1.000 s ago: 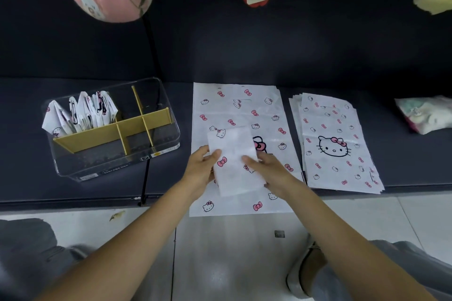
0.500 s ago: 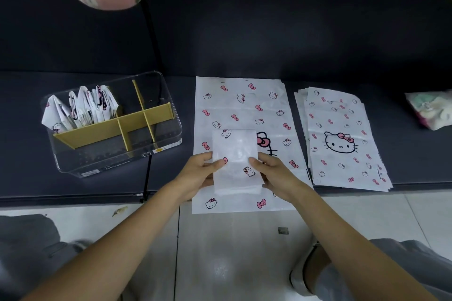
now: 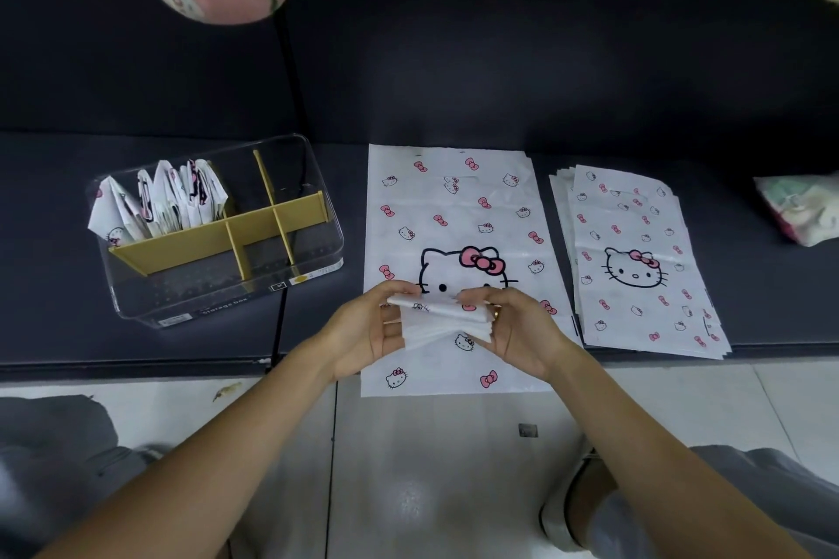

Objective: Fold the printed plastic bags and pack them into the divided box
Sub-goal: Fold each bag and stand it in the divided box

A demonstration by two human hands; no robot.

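Both hands (image 3: pixel 442 325) curled, pinching folded bag (image 3: pixel 438 320) between them.

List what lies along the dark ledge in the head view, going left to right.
Divided box with folded bags in its far-left compartment → flat printed bag → stack of unfolded bags → pastel bundle at the right edge.

"Storage box" on label, clear box (image 3: pixel 218 306) front wall.
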